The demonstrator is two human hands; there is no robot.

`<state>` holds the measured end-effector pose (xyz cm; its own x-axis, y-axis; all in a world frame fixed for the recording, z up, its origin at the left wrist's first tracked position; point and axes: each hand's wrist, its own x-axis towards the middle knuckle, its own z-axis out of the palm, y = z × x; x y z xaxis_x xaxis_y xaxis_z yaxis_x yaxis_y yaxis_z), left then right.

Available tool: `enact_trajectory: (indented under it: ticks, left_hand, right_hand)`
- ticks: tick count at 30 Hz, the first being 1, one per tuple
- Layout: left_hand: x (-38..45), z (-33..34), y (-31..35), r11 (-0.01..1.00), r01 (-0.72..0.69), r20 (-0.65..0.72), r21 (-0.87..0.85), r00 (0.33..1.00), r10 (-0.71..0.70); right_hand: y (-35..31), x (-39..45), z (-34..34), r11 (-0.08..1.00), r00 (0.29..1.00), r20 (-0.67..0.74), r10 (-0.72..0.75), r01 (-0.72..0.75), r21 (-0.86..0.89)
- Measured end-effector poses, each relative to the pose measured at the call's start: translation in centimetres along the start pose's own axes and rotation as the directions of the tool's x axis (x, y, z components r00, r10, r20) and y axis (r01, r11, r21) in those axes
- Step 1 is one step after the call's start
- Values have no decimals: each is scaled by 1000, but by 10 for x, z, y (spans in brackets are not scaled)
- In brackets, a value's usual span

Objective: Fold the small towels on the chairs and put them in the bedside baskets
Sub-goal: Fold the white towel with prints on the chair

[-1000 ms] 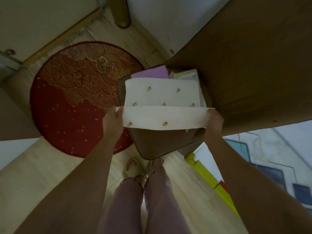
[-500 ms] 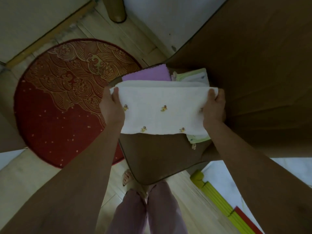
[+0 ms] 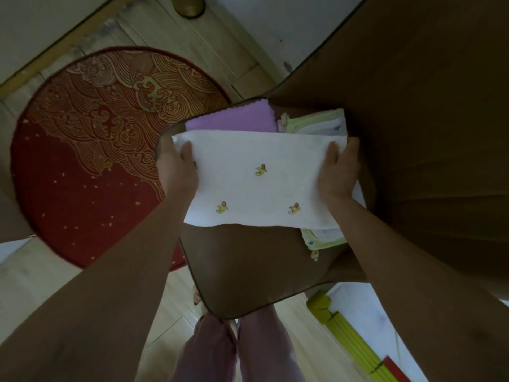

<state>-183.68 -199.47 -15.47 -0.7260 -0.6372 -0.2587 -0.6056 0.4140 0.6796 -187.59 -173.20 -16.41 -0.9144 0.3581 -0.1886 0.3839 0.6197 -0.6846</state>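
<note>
White towel (image 3: 259, 180) lies on the chair seat (image 3: 248, 266), folded to a wide band; long axis runs 9-to-3 o'clock across the view, short axis 12-to-6. L hand (image 3: 177, 168) holds the 9 o'clock end, thumb on top, other fingers tucked under the edge, so a pinch, not a flat press. R hand (image 3: 337, 168) does the same at the 3 o'clock end. Both hands equally near, one per short edge, w/ the cloth spanning between them.

Purple towel (image 3: 234, 121) sits just past it at 12 o'clock; green-edged towel (image 3: 322, 124) peeks out at 1 o'clock and again under the 5 o'clock corner. Red rug (image 3: 91, 150) on the floor at 9 o'clock.

Judgement: next fold prob. goes end to end along the long axis, i.e. one hand carries its short edge across to the other. Baskets not in view
</note>
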Motion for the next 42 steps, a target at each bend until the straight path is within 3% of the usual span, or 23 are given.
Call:
enact_trajectory:
  ticks: [2,4,5,7,9,11,17,22,30,35,38,40,42]
  left_hand:
    - [-2,-2,5,994,-34,-73,106,996,42]
    - [-9,0,14,939,-228,-101,258,960,261]
    - [-13,5,19,882,-388,-20,269,913,408]
    - [-20,25,37,733,-655,247,183,752,611]
    - [-22,51,54,587,-795,465,152,582,667]
    - [-24,73,67,519,-841,562,151,505,655]
    - [-18,93,72,575,-811,490,111,548,678]
    - [-13,94,78,517,-847,481,124,507,715]
    - [-7,90,85,386,-900,616,200,422,665]
    - [-8,92,87,403,-864,588,301,501,635]
    - [-11,97,85,395,-844,573,363,536,619]
    - [-10,99,82,396,-844,557,361,536,635]
    - [-8,98,78,398,-853,554,338,522,648]
  right_hand:
    - [1,2,-3,998,1000,10,-25,26,-58]
    - [2,-1,-6,992,997,16,-77,79,-97]
    - [4,-5,-7,984,992,19,-127,129,-119]
    - [7,-10,-10,955,969,12,-248,246,-167]
    - [11,-15,-14,928,944,5,-330,325,-181]
    - [14,-18,-20,921,935,13,-355,352,-166]
    - [15,-7,-22,962,964,36,-263,265,-65]
    - [12,6,-22,958,961,10,-276,276,-84]
    - [11,5,-27,931,944,37,-326,328,-161]
    - [13,11,-18,965,970,53,-239,243,-99]
    - [4,9,-15,954,989,-58,-136,115,-278]
    - [-3,-1,-11,842,944,-71,-322,251,-477]
    - [2,-12,-3,672,837,172,-519,524,-523]
